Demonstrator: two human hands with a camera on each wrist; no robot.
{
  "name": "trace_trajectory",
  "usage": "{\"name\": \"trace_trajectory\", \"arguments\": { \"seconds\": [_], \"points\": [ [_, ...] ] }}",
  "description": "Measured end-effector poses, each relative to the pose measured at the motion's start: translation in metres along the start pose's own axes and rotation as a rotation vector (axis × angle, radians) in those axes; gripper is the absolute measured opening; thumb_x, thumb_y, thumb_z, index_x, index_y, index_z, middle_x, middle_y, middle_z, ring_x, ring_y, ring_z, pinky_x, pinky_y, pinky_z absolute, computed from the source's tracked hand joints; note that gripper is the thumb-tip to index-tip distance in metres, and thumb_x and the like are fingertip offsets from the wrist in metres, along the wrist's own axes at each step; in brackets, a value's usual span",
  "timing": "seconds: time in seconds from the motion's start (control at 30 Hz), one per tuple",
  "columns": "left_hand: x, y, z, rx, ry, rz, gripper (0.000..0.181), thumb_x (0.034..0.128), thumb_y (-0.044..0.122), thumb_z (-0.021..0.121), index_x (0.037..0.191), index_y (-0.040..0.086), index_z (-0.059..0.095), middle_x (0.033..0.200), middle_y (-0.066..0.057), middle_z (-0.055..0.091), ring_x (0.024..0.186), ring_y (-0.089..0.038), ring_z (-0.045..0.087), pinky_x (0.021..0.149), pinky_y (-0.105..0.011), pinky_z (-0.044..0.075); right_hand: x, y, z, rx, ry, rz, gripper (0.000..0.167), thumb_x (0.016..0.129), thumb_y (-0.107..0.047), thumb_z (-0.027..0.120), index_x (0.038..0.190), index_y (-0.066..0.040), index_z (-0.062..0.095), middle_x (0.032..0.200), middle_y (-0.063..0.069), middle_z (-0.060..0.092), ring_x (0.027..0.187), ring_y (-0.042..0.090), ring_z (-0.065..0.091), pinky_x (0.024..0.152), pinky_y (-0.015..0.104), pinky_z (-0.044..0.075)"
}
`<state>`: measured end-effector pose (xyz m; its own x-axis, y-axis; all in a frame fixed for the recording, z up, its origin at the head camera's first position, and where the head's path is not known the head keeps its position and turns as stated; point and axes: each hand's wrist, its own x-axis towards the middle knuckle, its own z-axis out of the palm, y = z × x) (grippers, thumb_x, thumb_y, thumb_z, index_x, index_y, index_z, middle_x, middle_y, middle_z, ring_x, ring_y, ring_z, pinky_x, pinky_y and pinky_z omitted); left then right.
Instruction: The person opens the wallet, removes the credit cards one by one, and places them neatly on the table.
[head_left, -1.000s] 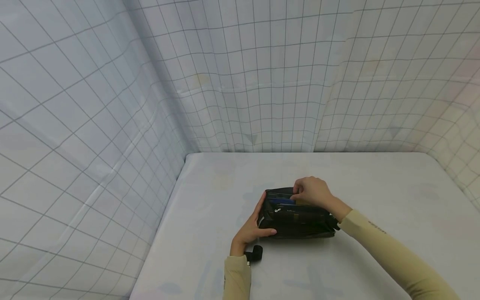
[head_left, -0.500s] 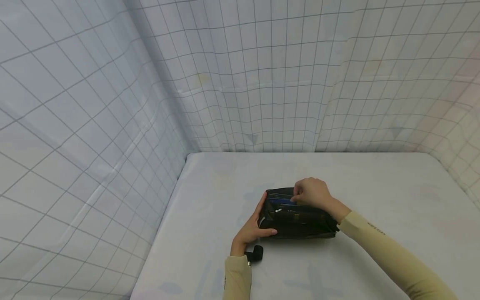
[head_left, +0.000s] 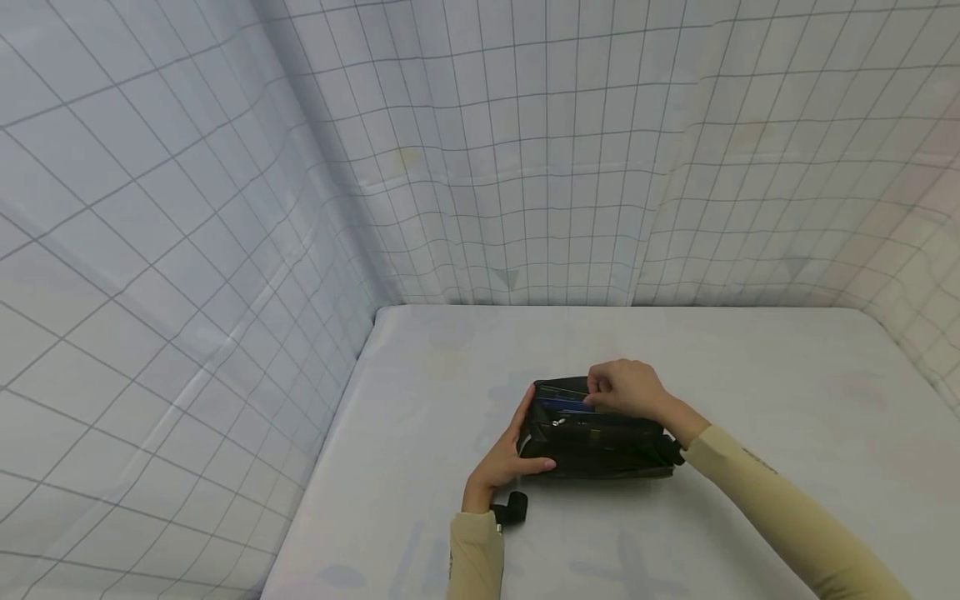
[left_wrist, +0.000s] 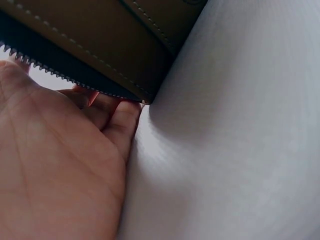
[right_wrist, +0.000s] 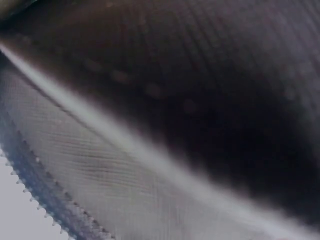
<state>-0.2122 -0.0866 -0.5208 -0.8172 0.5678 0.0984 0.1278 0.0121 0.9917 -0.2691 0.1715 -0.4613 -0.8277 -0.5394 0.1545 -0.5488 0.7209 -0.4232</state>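
One black wallet [head_left: 600, 443] is held between fingers and thumb of the left hand [head_left: 501, 458]. Beside the bent fingers of the right hand [head_left: 627, 388] is a blue card [head_left: 564, 406]; if they pinch it, I can't tell.

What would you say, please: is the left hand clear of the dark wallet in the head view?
No, the left hand touches the dark wallet at its left end, with the thumb on the near side.
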Motion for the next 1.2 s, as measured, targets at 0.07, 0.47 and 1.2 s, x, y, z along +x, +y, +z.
{"name": "trace_trajectory", "arguments": {
  "seconds": [0.07,0.47,1.2],
  "points": [
    [0.000,0.001,0.000,0.007,-0.001,0.000,0.113,0.0772,0.021,0.080,0.154,0.021,-0.003,0.158,-0.004,0.001,0.140,-0.025,0.010,0.108,-0.050,0.011,0.000,0.001,0.000,0.001,0.002,-0.009,0.024,0.082,-0.029,0.075,0.072,-0.021,0.056,0.056,-0.012,0.044,0.048,0.006,0.041,0.046,0.027,0.032],
    [0.003,-0.004,0.001,0.001,0.024,-0.001,0.114,0.0756,0.019,0.081,0.154,0.024,0.000,0.158,-0.006,0.004,0.140,-0.027,0.011,0.108,-0.053,0.012,-0.002,0.005,-0.001,-0.015,0.016,-0.067,0.024,0.086,-0.026,0.072,0.075,-0.021,0.051,0.057,-0.013,0.040,0.047,0.005,0.037,0.046,0.026,0.030],
    [0.000,0.000,-0.001,-0.010,0.013,-0.024,0.111,0.0773,0.018,0.080,0.154,0.023,0.000,0.158,-0.002,0.005,0.140,-0.024,0.011,0.108,-0.052,0.010,0.001,0.003,0.002,0.037,0.010,0.043,0.036,0.076,-0.044,0.077,0.078,-0.020,0.052,0.062,-0.012,0.046,0.050,0.008,0.041,0.050,0.028,0.034]
  ]
}}
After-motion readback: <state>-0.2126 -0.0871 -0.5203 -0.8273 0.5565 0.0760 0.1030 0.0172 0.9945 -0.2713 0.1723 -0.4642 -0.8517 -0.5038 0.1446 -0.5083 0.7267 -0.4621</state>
